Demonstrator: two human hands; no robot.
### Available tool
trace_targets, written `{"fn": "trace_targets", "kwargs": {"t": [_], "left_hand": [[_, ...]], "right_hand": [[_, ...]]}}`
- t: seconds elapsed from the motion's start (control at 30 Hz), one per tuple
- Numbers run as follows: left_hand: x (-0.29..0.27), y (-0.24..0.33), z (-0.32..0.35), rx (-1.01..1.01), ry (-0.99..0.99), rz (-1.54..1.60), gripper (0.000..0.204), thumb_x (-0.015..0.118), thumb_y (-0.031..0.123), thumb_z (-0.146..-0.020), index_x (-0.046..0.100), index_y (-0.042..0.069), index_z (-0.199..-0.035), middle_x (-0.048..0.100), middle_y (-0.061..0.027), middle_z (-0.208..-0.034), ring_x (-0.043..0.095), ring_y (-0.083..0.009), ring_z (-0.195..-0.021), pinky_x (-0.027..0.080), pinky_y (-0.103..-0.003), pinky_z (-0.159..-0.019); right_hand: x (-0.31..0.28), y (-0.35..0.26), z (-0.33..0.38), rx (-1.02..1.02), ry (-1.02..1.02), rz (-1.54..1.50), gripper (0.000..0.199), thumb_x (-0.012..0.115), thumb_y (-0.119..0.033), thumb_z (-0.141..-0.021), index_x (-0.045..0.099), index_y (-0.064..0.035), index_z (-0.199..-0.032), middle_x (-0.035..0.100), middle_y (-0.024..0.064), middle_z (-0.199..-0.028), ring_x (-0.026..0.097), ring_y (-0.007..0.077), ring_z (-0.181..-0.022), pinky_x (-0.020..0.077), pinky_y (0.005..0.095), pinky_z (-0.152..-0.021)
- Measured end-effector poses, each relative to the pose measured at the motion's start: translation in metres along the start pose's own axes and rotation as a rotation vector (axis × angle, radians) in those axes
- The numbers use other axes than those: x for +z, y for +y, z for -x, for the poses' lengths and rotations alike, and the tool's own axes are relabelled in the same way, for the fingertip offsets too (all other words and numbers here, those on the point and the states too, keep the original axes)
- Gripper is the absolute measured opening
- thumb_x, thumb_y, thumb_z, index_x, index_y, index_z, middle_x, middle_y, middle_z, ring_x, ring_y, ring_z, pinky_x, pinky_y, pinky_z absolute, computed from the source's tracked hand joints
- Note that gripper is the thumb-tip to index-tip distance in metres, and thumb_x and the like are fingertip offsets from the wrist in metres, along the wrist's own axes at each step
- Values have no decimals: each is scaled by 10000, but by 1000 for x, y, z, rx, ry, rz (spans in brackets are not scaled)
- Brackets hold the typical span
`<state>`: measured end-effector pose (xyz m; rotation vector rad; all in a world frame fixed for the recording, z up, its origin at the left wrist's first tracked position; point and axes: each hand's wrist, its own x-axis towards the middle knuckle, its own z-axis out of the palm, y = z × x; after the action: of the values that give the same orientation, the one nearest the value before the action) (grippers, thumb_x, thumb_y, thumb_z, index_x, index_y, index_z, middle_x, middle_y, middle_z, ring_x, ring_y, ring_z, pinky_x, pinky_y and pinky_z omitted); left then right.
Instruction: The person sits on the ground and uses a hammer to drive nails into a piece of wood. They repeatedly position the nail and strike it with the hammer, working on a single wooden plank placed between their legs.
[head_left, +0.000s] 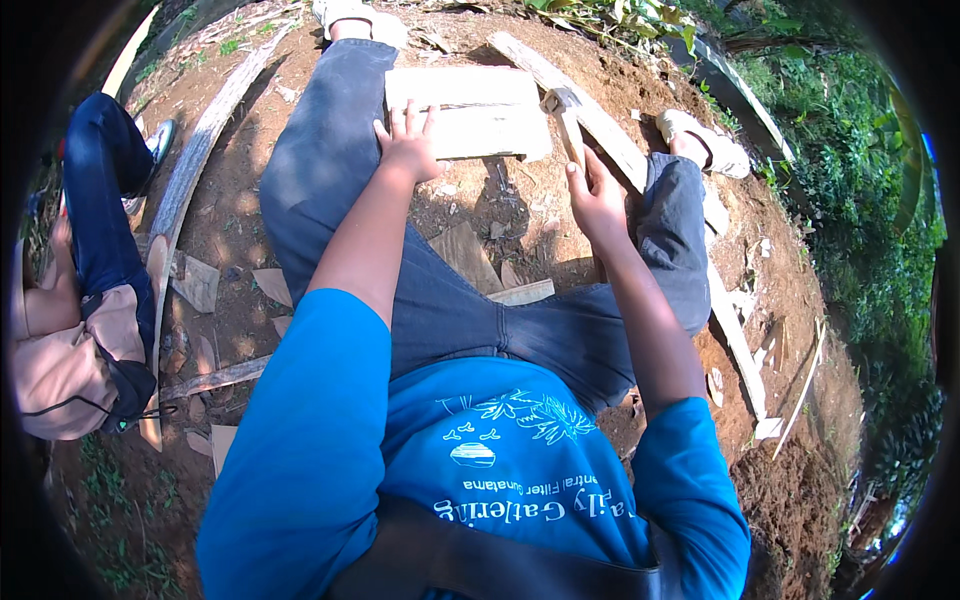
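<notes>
Bare brown earth spreads under everything, and the person sits on it with legs apart in dark trousers, a blue shirt filling the near part of the view. Between the knees lies the pale wooden board, flat on the soil, and I take it as the landmark. To the right of the board a long plank runs diagonally away, and more offcuts lie nearer the sitter than the board, among them a short wedge-shaped scrap. Far to the left of the board another person crouches in blue trousers beside a long weathered timber. The left hand rests palm down on the board's near left edge, fingers spread and flat, pressing rather than clasping. The right hand is curled around the wooden handle of a hammer, whose head sits just at the board's right end, touching or nearly touching it; I cannot tell which. As I judge it, the work goes best if the left palm keeps firm weight on the board so it cannot skid on loose dirt, with fingers kept well away from the hammer head, and the blows kept short and square.
</notes>
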<state>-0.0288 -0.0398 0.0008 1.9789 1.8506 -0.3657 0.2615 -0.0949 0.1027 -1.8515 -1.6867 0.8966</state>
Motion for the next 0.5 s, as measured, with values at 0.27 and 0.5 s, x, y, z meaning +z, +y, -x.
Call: {"fn": "trace_targets", "kwargs": {"t": [0.27, 0.5], "left_hand": [[5, -6, 2, -4, 32, 1, 1158, 722, 567, -777, 34, 183, -1625, -48, -227, -1669, -30, -464, -1526, 97, -740, -1132], [6, -5, 6, -15, 6, -10, 1133, 711, 554, -786, 47, 184, -1626, -46, -221, -1671, -49, -449, -1531, 98, -736, -1134]], "right_hand": [[-8, -64, -10, -203, 198, -101, 479, 570, -220, -1008, 489, -28, -1440, 648, 221, -1253, 611, 305, -1207, 445, 349, -1012], [-61, -68, -58, -35, -184, 286, 488, 529, -382, -995, 575, -57, -1357, 683, 238, -1168, 649, 363, -1142, 477, 423, -991]]}}
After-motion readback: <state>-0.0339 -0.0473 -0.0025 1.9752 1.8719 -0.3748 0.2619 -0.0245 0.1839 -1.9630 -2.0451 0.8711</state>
